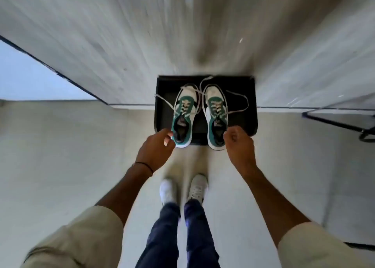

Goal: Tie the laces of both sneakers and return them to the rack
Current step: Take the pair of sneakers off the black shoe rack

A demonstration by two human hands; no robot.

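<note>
A person stands over two green-and-white sneakers on a black tray (246, 97) by the wall, laces loose. The left hand (157, 147) pinches the left sneaker (183, 113) at its heel; the right hand (238, 141), fingers curled shut, touches the right sneaker (216, 113).

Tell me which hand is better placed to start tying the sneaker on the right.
Right. The right hand is closed at the heel of the right sneaker, beside its loose lace. The left hand is at the left sneaker.
</note>
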